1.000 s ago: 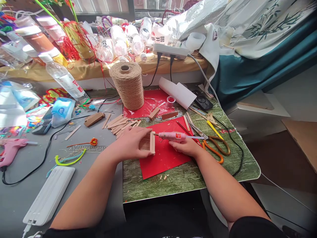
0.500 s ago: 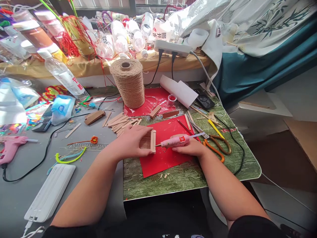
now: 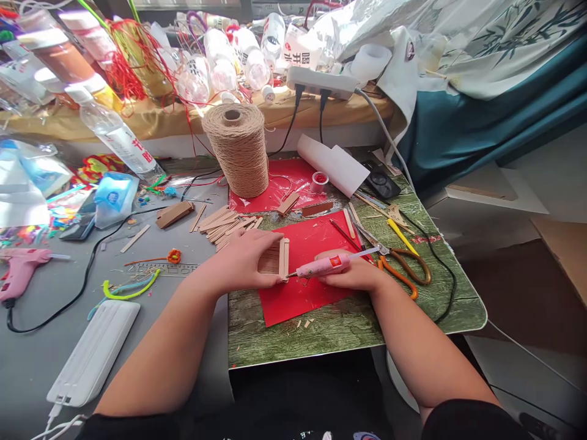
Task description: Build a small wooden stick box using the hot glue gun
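Observation:
My left hand (image 3: 245, 260) is closed around a small box of wooden craft sticks (image 3: 270, 263), thumb and fingers at its two ends. In my right hand (image 3: 351, 272) is a pink hot glue gun (image 3: 323, 266), a clear glue stick poking from its back. Its nozzle points left and meets or nearly meets the near end of the box's right-hand edge. Both are over a red sheet (image 3: 302, 305). Loose craft sticks (image 3: 222, 225) lie in a pile just beyond my left hand. The fingers under the glue gun are partly hidden.
Right of the glue gun lie scissors (image 3: 403, 263), pencils (image 3: 343, 233) and a yellow tool (image 3: 402, 236). A twine spool (image 3: 236, 150) stands at the back. On the left are a second pink glue gun (image 3: 22, 272), its black cord, and a white power bank (image 3: 94, 351).
The glue gun's nozzle has moved slightly down along the box's right edge, toward its near corner. My left hand keeps its hold on the box. The whole view has shifted a little.

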Motion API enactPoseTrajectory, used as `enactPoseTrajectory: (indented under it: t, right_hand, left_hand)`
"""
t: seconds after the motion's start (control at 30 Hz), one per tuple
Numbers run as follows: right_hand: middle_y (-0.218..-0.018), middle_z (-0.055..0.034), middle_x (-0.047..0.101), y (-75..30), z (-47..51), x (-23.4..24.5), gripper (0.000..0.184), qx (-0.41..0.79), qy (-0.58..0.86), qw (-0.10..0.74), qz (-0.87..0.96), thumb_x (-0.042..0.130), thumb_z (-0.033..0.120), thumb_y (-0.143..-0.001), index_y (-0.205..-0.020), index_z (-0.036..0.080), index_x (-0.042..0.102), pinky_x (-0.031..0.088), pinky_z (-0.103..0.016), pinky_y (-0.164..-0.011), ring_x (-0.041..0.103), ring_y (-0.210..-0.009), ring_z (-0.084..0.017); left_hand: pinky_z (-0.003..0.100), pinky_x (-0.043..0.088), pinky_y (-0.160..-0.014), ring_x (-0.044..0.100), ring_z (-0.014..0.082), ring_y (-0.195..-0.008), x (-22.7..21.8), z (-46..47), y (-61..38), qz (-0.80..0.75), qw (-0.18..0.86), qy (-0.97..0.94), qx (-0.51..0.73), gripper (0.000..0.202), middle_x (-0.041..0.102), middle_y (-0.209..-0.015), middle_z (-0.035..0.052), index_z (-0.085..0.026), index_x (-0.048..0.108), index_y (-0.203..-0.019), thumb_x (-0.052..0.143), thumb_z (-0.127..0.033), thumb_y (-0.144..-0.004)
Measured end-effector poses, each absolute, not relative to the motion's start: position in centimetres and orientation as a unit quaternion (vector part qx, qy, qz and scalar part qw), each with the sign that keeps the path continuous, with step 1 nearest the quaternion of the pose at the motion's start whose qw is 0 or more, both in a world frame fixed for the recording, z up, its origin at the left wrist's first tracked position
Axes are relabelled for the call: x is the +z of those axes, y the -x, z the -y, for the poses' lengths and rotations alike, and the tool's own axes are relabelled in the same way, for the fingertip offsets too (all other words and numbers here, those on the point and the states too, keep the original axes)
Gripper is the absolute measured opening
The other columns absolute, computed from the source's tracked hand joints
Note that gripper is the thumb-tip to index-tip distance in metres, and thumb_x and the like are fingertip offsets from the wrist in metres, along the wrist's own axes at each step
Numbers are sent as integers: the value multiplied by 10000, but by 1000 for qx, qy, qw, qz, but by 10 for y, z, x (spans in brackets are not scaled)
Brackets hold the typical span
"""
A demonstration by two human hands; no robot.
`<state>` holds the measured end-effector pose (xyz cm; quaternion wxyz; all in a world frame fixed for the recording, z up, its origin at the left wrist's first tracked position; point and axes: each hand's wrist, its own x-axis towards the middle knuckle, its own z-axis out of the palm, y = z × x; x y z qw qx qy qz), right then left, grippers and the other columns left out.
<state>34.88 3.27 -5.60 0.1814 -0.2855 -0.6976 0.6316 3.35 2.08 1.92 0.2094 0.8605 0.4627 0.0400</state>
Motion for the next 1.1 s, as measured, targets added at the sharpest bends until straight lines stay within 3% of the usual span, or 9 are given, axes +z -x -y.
enactPoseTrajectory:
  t: [0.4,0.6,1.1]
  right_hand:
    - [-935,-7,753,-352,-34,-65,182,623,313,172,696,735,163,-846,-1023,200,755,533,-245,-699,688,-834,-166]
    - [-984,-20,762,-352,-34,-65,225,625,307,173,696,730,176,-857,-1077,205,768,560,-270,-762,696,-876,-178]
    - [-904,-1,735,-352,-34,-67,215,615,319,189,696,734,141,-824,-1025,211,760,523,-253,-678,667,-795,-162]
  left_hand:
    - [499,367,-1129,553,357,-1392,19,-21,-33,-462,208,-861,39,837,607,-1527,100,-261,484,-1543,720,-636,-834]
    - [500,359,-1143,545,362,-1398,19,-21,-33,-462,212,-860,42,830,601,-1533,116,-259,492,-1540,727,-619,-830]
    - [498,370,-1136,560,358,-1373,24,-20,-32,-445,213,-868,50,804,626,-1497,102,-263,486,-1532,730,-606,-847]
